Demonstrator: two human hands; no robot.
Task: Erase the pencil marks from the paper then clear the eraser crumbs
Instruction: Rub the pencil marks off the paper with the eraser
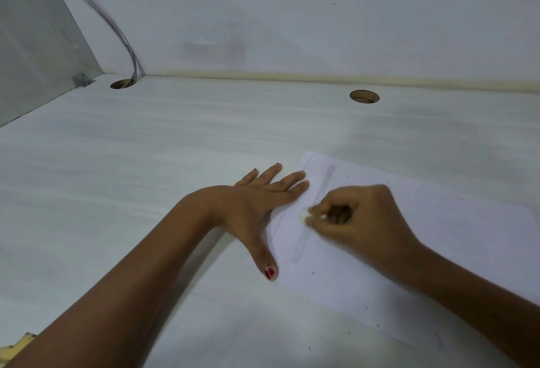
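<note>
A white sheet of paper (415, 253) lies on the desk at the right, with a faint grey pencil band (302, 246) running down its left part. My left hand (257, 201) lies flat with fingers spread, pressing the paper's left edge. My right hand (362, 218) pinches a small white eraser (304, 215) with curled fingers, its tip on the pencil band. Small dark crumbs (312, 273) are scattered over the sheet.
The white desk (146, 177) runs back to a white wall. Two round cable holes (364, 96) (122, 84) sit near the back edge, and grey cables (128, 55) drop into the left one. A grey side panel (32, 46) stands at the far left.
</note>
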